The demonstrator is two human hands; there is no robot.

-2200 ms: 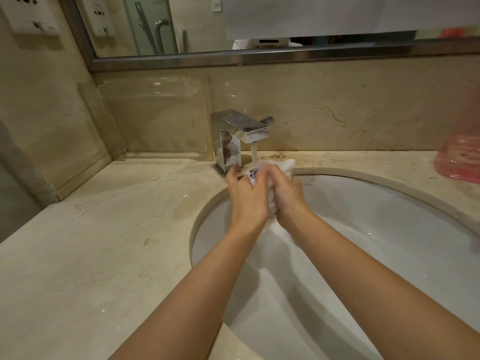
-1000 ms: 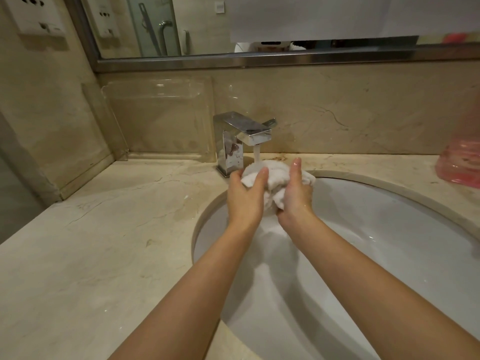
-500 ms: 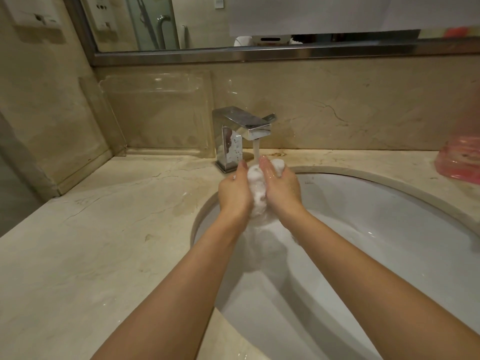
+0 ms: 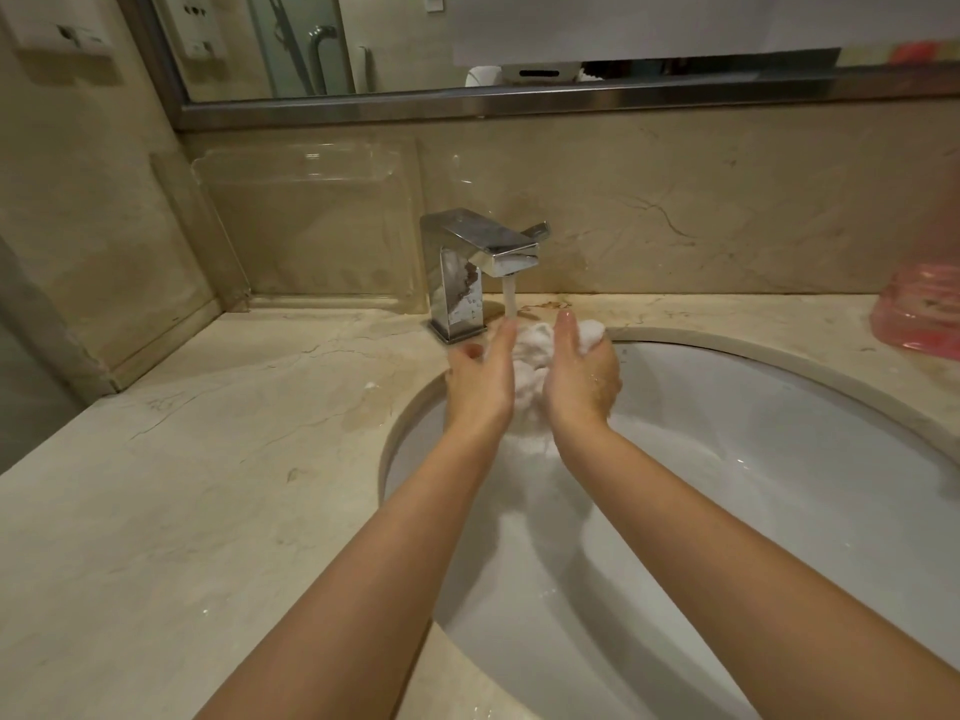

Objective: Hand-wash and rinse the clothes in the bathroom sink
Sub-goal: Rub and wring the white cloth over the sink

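Observation:
A small, wet white cloth (image 4: pixel 530 363) is bunched between my two hands, directly under the water running from the chrome faucet (image 4: pixel 480 262). My left hand (image 4: pixel 480 379) presses against the cloth's left side with fairly straight fingers and its thumb sticking out. My right hand (image 4: pixel 584 379) cups the cloth from the right; its fingers curl round a wad that bulges out at the top. Both hands are above the back left of the white sink basin (image 4: pixel 753 485). Most of the cloth is hidden between my palms.
Beige marble counter (image 4: pixel 182 485) surrounds the sink, with a wide stretch on the left. A clear plastic tray (image 4: pixel 306 226) leans on the back wall left of the faucet. Something pink and translucent (image 4: pixel 919 309) stands at the right edge. A mirror hangs above.
My hands have kept rubbing the cloth under the stream. They have parted slightly since half a second ago, and more of the cloth bulges out of my right hand.

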